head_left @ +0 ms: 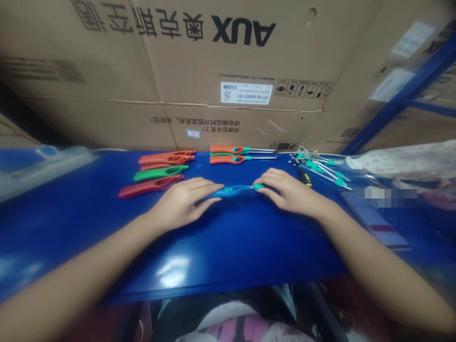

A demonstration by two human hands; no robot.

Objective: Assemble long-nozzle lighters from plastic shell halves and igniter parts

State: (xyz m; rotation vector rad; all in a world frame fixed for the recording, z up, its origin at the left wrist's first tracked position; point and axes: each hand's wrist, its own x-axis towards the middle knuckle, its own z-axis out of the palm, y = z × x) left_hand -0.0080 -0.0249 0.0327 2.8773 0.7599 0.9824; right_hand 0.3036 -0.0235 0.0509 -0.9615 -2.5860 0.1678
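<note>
A blue lighter handle (233, 191) is held over the table by my left hand (187, 199), thumb and fingers closed on its left end. My right hand (285, 190) pinches a teal lighter nozzle (258, 187) at the handle's right tip; whether the two parts are joined I cannot tell. Behind my left hand lie loose lighter handles: a green one (160, 173), a red one (149, 186) and orange ones (166, 158). Long lighters with metal tubes (228, 160) rest farther back. Several teal-and-metal nozzle pieces (320, 168) are heaped beyond my right hand.
A large cardboard sheet (199, 61) stands upright along the back of the blue table (221, 251). A yellow-and-black screwdriver handle (305, 178) lies behind my right hand. To the right are a flat screen-like device (377, 223) and patterned cloth (402, 161). A blue metal frame (402, 95) slants upward.
</note>
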